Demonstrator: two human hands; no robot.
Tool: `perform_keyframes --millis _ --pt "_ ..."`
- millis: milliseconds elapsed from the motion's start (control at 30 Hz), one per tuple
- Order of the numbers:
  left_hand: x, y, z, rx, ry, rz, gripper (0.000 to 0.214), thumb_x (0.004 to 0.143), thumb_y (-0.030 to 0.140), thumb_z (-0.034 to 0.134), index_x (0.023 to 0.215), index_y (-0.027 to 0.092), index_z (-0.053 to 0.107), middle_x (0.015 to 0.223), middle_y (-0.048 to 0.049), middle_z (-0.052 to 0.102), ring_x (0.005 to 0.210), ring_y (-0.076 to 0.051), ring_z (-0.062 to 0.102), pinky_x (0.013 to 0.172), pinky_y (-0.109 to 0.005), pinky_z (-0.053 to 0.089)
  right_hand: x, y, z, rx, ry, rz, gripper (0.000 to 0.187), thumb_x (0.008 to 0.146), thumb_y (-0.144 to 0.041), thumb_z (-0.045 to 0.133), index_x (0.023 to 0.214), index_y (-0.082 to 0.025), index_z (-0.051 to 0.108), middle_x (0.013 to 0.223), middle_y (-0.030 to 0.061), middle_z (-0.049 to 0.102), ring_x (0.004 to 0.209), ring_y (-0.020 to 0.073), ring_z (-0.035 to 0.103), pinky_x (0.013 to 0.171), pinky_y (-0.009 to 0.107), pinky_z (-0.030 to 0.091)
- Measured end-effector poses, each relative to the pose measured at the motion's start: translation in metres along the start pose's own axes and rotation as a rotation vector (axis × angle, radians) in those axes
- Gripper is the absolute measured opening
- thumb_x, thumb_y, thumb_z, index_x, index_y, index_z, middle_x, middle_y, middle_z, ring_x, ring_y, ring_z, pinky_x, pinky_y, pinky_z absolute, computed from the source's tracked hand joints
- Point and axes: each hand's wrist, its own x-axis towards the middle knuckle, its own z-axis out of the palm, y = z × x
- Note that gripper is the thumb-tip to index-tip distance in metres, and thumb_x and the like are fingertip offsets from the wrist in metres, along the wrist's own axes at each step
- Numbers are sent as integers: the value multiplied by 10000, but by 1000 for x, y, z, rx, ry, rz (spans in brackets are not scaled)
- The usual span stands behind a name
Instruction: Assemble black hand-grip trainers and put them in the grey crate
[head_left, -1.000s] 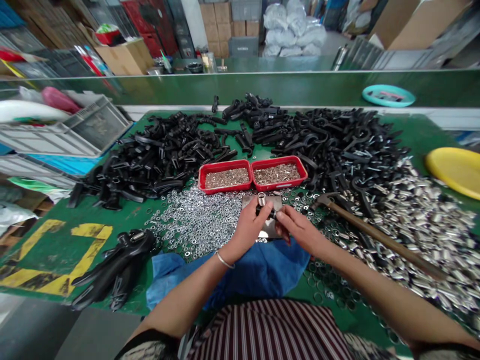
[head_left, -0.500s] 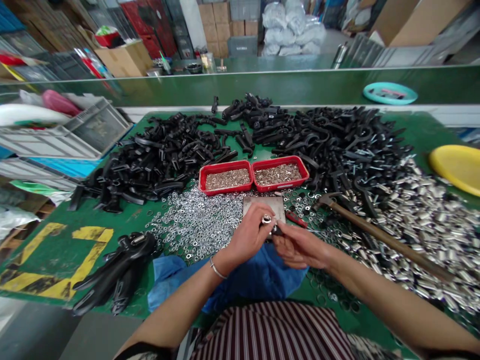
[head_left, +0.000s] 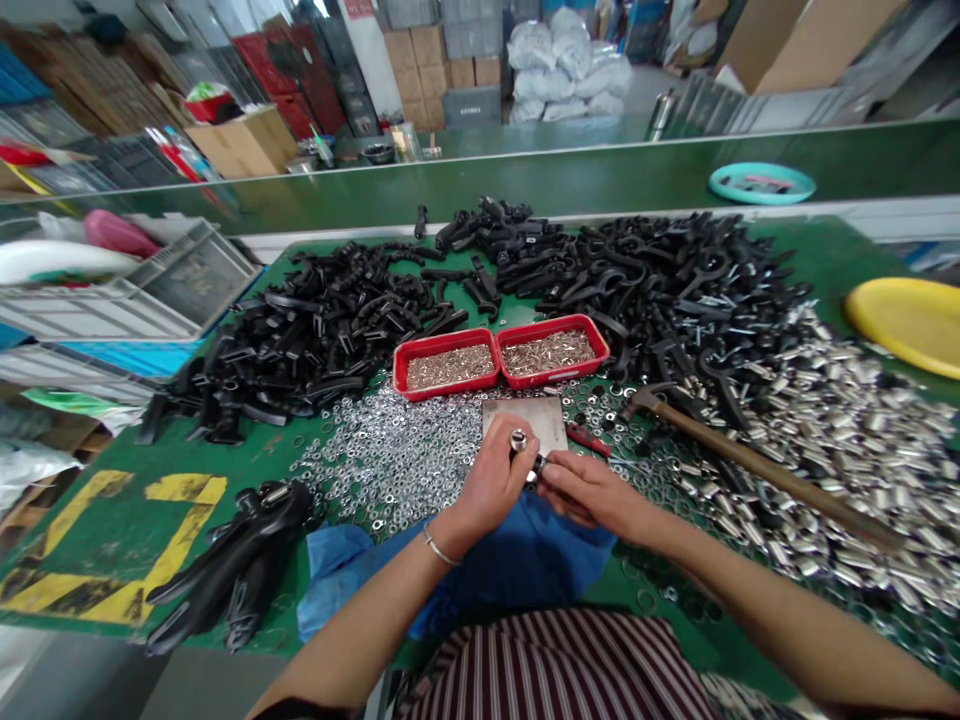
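1. A green worktable fills the near part of a workshop, heaped with small parts.
2. At its near middle, the left hand is curled round a silver collar, its open end facing up; the fingers are mostly closed on it.
3. The right hand, just to the right, has its fingertips drawn together at the black piece beside the collar; whether it grips or merely steadies cannot be told.
4. The black piece lies between the hands, its visible length slanting from the collar towards near right, so its right end meets the right fingertips; whether the two pieces are joined is hidden.
5. Just beyond lies a metal plate, with a red-handled screwdriver to its right.
6. Farther right lies a hammer; red trays stand farther off.
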Motion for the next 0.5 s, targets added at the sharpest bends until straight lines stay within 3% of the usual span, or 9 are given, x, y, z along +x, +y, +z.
perform_keyframes --millis 67,100,200,267,367,500 --pt "9 -5 1 80 -90 4 188 1005 354 444 937 213 547 978 -68 564 924 -215 536 894 -334 426 2 4 0 46 -98 61 562 1012 -643 261 917 -192 583 591 -32 514 388 85 282 378 219 278" --pt "15 -10 3 135 -145 -3 176 996 341 453 926 212 550 971 -67 563 915 -219 535 890 -342 428 4 6 -1 -25 -80 61 562 1018 -630 255 919 -192 592 591 -23 528 398 93 321 397 223 305" --pt "34 -30 13 299 -302 -34 99 914 247 545 827 205 561 912 -73 566 914 -250 545 911 -384 428 10 9 -8 -468 125 -20 390 988 -545 469 887 -199 617 728 51 650 612 151 574 562 243 428" --pt "46 -41 20 389 -363 -21 92 835 218 639 773 197 574 894 -95 581 947 -288 558 943 -427 417 6 8 -17 -674 193 -66 277 975 -461 534 924 -210 639 879 84 706 791 200 650 685 279 471" --pt "65 -45 21 513 -378 82 122 811 267 701 875 186 636 948 -123 620 987 -324 566 946 -461 406 -16 4 -38 -722 169 -78 264 1013 -407 466 996 -222 654 995 77 723 895 220 668 779 322 489" --pt "117 -43 12 635 -320 178 167 933 183 512 980 187 673 975 -118 670 978 -275 594 908 -392 418 -55 4 -78 -673 187 -5 357 1033 -474 400 1016 -232 662 865 40 712 772 199 659 729 320 498"
